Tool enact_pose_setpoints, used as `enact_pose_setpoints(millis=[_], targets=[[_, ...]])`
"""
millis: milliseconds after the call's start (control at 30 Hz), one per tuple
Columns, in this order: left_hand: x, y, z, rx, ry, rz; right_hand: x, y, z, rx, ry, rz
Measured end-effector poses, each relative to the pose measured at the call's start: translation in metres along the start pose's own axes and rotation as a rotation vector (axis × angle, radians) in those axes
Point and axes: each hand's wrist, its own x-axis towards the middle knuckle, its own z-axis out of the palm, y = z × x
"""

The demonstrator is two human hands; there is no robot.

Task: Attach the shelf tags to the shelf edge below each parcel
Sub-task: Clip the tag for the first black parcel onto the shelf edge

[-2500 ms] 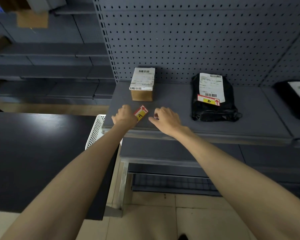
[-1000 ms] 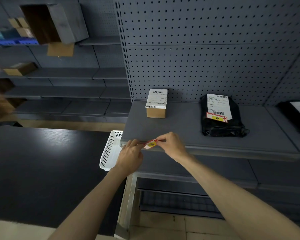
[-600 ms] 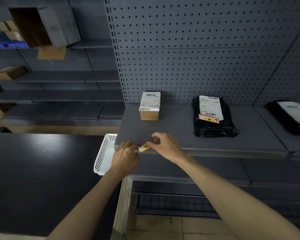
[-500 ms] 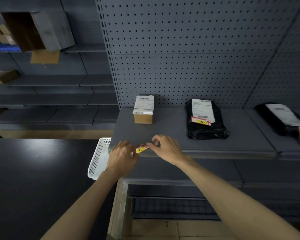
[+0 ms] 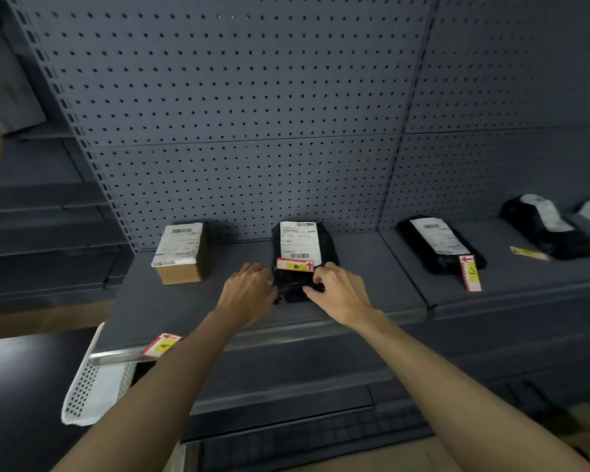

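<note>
The left hand (image 5: 249,287) and right hand (image 5: 337,291) cover the black parcel's (image 5: 303,247) near end. The white basket (image 5: 92,393) sits half under the shelf edge (image 5: 286,338). Parcel label print is too small to read.

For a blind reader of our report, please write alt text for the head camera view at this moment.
Both hands, left hand and right hand, reach to the second tag lying on a black parcel on a grey shelf. One tag sits at the shelf edge below a cardboard box. Two more black parcels lie to the right, each with a tag beside it.
</note>
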Motion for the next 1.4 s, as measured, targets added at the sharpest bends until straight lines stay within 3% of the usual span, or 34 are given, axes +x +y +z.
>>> enact_pose_setpoints(millis=[433, 700, 867, 1000, 1267, 1400], targets=[[0.103, 0.033, 0.035, 0.465, -0.315, 0.148, 0.043, 0.075, -0.001, -0.062, -0.073, -0.104], [0.102, 0.029, 0.038, 0.372, -0.171, 0.142, 0.043, 0.089, 0.001, 0.065, -0.08, -0.048], [0.063, 0.051, 0.032, 0.117, -0.038, 0.146, 0.042, 0.081, -0.005, 0.735, -0.195, 0.358], [0.026, 0.067, 0.03, 0.043, -0.03, 0.14, 0.026, 0.066, -0.006, 1.026, -0.261, 0.384], [-0.007, 0.083, 0.025, -0.03, 0.069, 0.14, 0.0, 0.058, -0.006, 1.028, -0.268, 0.342], [-0.027, 0.085, 0.036, -0.041, 0.115, 0.024, -0.005, 0.066, -0.006, 0.98, -0.231, 0.263]])
